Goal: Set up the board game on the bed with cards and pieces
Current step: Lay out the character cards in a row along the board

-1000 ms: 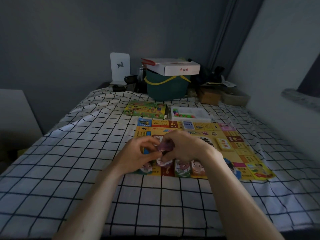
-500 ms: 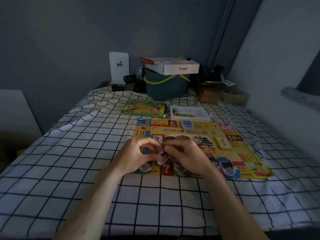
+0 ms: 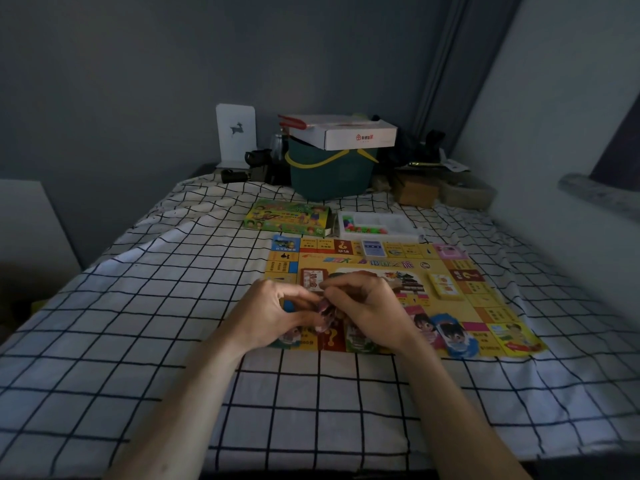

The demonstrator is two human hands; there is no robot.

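Both hands meet over the near-left part of the game board [image 3: 388, 268], and between their fingertips sits a small pinkish piece [image 3: 325, 311], probably a card or a card-backed standee; the light is too dim to say which. The left hand [image 3: 273, 313] curls its thumb and forefinger round the piece's left side, and the right hand [image 3: 363, 306] pinches it from the right with fingers bent down over it. Neither hand is open; both have hold of this one small thing.

To do this step well, the person would keep the pinch light and close to the piece's edges, so that the printed face is not bent, and would work low over the board so a slip drops it onto the paper and not into the folds of the checked bedsheet [image 3: 173, 341]. If it is to stand up, one hand should steady the base while the other lets go.

Both forearms run forward from the bottom edge and converge, wrists held just above the board's near edge, knuckles up.

Farther back, a yellow card stack [image 3: 445, 288] and a blue card stack [image 3: 373, 248] lie on the board, with the game box [image 3: 287, 221] and the tray of coloured pieces [image 3: 377, 226] just beyond its far edge.
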